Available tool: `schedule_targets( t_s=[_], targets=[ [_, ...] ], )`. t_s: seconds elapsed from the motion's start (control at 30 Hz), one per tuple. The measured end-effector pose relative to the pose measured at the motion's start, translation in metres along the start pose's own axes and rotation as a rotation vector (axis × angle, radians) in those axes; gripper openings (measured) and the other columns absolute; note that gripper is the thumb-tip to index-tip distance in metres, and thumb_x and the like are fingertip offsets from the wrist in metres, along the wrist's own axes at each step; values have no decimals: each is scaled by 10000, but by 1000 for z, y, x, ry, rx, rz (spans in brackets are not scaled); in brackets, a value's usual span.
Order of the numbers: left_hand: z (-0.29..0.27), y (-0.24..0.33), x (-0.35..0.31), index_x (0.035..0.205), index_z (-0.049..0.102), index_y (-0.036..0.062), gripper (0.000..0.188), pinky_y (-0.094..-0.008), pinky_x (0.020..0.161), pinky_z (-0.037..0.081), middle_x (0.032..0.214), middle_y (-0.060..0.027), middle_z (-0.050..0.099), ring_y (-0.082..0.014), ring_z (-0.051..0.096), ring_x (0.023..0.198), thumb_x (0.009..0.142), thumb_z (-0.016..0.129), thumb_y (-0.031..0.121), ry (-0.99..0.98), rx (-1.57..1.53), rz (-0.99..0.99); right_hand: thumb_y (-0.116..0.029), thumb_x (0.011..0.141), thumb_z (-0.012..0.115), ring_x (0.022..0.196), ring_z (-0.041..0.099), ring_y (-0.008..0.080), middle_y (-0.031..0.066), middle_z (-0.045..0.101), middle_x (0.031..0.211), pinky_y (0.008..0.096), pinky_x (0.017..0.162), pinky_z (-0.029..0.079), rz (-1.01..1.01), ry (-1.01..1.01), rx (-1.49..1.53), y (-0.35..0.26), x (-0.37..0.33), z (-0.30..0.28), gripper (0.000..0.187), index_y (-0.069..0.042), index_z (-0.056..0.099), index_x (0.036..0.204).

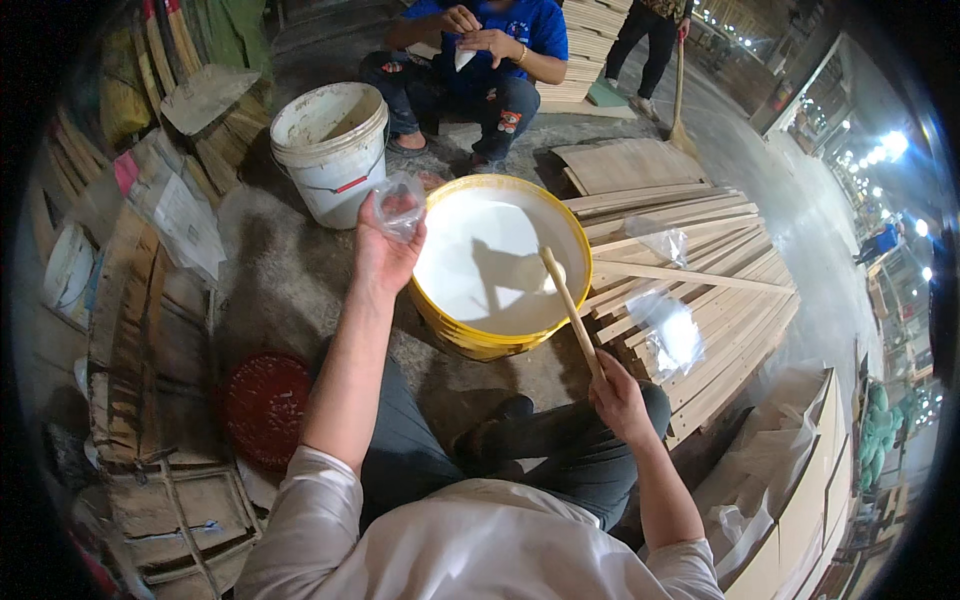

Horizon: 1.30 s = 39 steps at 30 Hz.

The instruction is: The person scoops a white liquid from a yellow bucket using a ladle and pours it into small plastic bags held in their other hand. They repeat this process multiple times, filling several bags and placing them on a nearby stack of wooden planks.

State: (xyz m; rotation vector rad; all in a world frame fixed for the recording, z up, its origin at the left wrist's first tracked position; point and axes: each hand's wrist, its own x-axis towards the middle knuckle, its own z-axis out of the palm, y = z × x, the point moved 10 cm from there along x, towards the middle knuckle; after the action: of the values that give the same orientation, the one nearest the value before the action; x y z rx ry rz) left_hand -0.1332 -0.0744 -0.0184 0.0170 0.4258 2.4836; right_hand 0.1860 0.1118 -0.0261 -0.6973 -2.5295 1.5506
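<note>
A yellow bucket (pixel 468 338) full of white, glue-like liquid (pixel 465 255) stands between my knees. In my left hand (pixel 385 250), raised at the bucket's left rim, is a see-through plastic bag (pixel 399 207), its mouth spread by my fingers. My right hand (pixel 620 398) is closed around the wooden handle of a long-handled wooden spoon (pixel 568 305). The spoon leans over the bucket's right rim. Its rounded end is coated white and sits at or in the liquid; how deep, I cannot tell. Shadows of hand and bag fall across the white surface.
A white bucket (pixel 335 185) stands behind to the left. Across from me a squatting person (pixel 490 70) in blue handles a small white-filled bag. Wooden slats (pixel 715 290) carrying plastic bags (pixel 672 330) lie at right. A dark red tub (pixel 268 410) is by my left leg.
</note>
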Motion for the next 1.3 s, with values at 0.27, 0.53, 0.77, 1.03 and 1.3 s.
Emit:
schedule_targets(
  t_s=[0.27,0.53,0.77,1.03,1.3],
  targets=[
    [-38,50,7,998,465,108,319,-323,682,530,902,-44,577,-237,586,839,866,492,397,31,-96,202,-129,846,426,705,595,389,217,570,845,453,633,497,-254,33,-883,-46,62,34,466,-117,337,1303],
    [-48,79,-7,917,510,77,263,-336,692,544,949,-66,574,-259,579,897,889,469,335,57,-85,272,-128,847,420,712,587,421,265,580,862,482,638,493,-361,-86,-754,-57,69,81,456,-108,338,1294],
    [-48,82,-13,1073,454,71,392,-305,700,532,970,-42,527,-228,557,876,872,472,407,132,-20,306,-54,820,470,757,574,417,260,583,822,431,674,484,-363,-109,-541,-77,70,102,336,-16,492,1154],
    [-43,80,-10,990,484,62,300,-324,697,550,953,-73,573,-245,594,842,870,503,337,66,-116,277,-122,860,494,417,404,109,62,504,680,240,367,332,350,-278,436,-20,64,106,403,-25,406,1241],
    [-48,89,-15,903,560,30,221,-324,687,562,864,-99,622,-248,618,795,865,510,242,49,-215,277,-105,888,452,397,336,73,17,411,611,211,335,275,415,-182,987,-17,33,106,321,-55,421,1204]
  ],
)
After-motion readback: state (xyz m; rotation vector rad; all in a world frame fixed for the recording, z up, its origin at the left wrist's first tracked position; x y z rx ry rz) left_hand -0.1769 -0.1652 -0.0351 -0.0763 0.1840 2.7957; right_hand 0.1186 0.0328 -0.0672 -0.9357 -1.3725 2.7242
